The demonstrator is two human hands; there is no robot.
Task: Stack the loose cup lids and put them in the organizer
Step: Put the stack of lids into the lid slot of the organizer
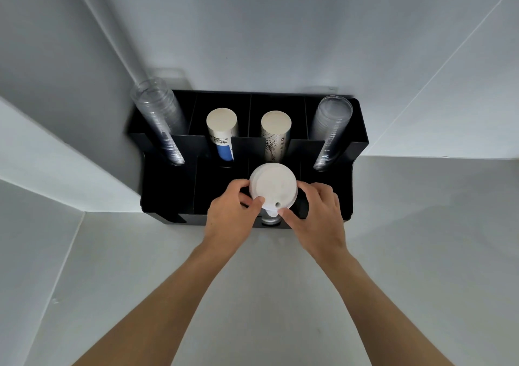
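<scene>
White plastic cup lids [273, 187], nested into one stack, sit between both hands over the front row of the black organizer [168, 191], at a middle compartment. The left hand [231, 217] pinches the stack's near-left edge with thumb and fingers; the right hand [317, 214] cups the right side, its thumb pressed near the sip hole. So each grip is closed on the stack, and neither is wide.

How far the stack already reaches down into the compartment is hidden by the hands.

Behind it stand two paper cup stacks [222, 132] and, in the outer slots, leaning clear plastic cups [331, 132].

The risk, as I judge it, is the stack fanning apart or tipping: lids nest loosely, and if one hand lets go first the column could lean, catch a divider and spill onto the worktop [252, 281].
</scene>
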